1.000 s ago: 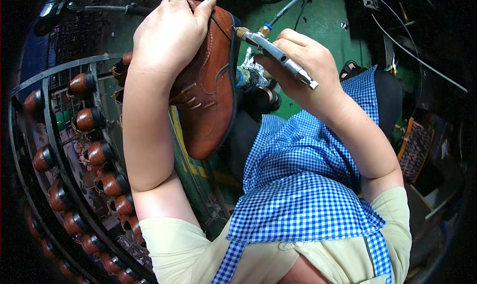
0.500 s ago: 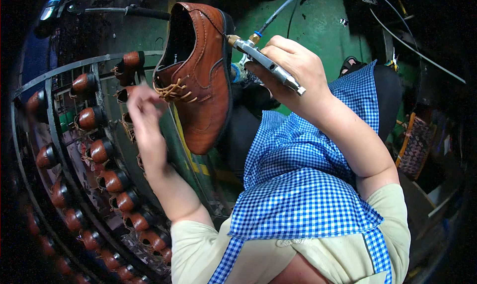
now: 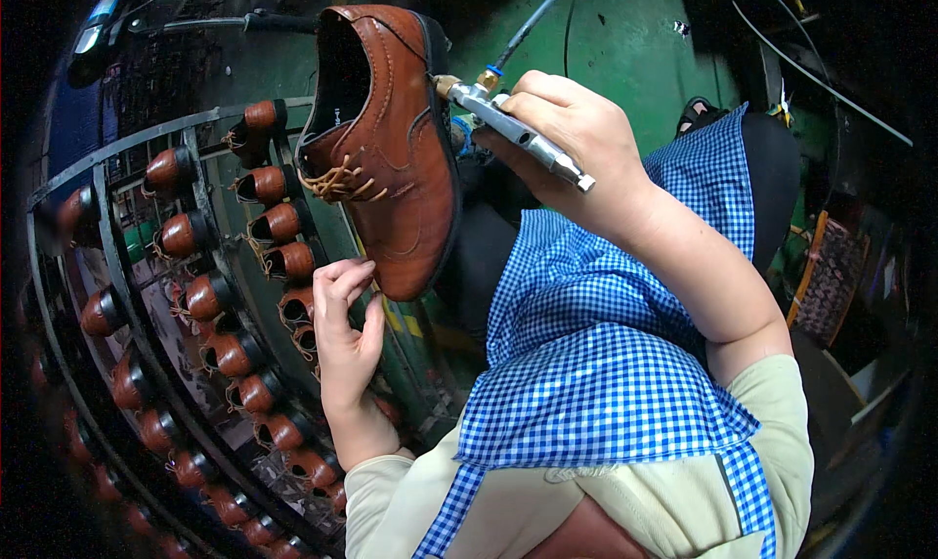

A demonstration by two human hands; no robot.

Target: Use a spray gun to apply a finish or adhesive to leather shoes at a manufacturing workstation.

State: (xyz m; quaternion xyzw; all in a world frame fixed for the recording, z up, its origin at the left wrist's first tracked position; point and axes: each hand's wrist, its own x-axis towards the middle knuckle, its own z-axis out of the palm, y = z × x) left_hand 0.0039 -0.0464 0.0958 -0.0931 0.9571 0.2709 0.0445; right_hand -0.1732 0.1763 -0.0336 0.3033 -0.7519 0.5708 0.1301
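A brown leather lace-up shoe point(image 3: 405, 207) with tan laces and a dark sole hangs in front of me, toe pointing toward me. What holds it up is hidden behind it. My right hand point(image 3: 576, 134) grips a silver spray gun point(image 3: 523, 134). Its brass nozzle end points at the sole edge along the shoe's right side, very close to it. My left hand point(image 3: 352, 324) is just left of the shoe's toe, fingers curved and thumb apart, with nothing in it. Whether its fingertips touch the toe I cannot tell.
On the left stands a metal rack point(image 3: 107, 227) with rows of similar brown shoes point(image 3: 186, 235). A blue air hose point(image 3: 535, 21) runs up from the spray gun. Beyond lies green floor point(image 3: 635, 41). A dark bar point(image 3: 283, 23) reaches toward the shoe's heel.
My left hand has moved from beside the laces down to the toe. The shoe and the spray gun have shifted slightly left in the view, with my right hand still around the spray gun.
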